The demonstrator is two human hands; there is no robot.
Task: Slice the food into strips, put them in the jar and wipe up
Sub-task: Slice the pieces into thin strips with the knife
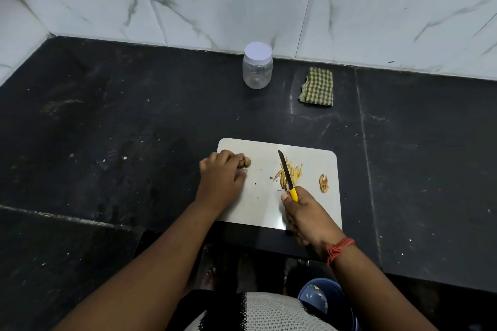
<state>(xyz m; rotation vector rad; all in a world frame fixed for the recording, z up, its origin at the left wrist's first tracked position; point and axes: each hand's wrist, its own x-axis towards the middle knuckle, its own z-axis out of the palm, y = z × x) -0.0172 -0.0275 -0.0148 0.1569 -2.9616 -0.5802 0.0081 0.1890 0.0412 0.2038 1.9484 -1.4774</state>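
A brown lump of ginger (244, 162) sits at the back left of the white board (317, 204). The left hand (222, 173) curls its fingers over it and holds it. Pale strips (291, 173) lie in a small heap in the middle of the board, pointing mostly away from the person. The knife (287, 175) lies across them, tip pointing away and a bit left. The right hand (306, 213) grips its yellow handle tight. A peel scrap (324, 183) lies near the board's right edge. Far back stand the closed jar (257, 65) and a checked cloth (318, 87).
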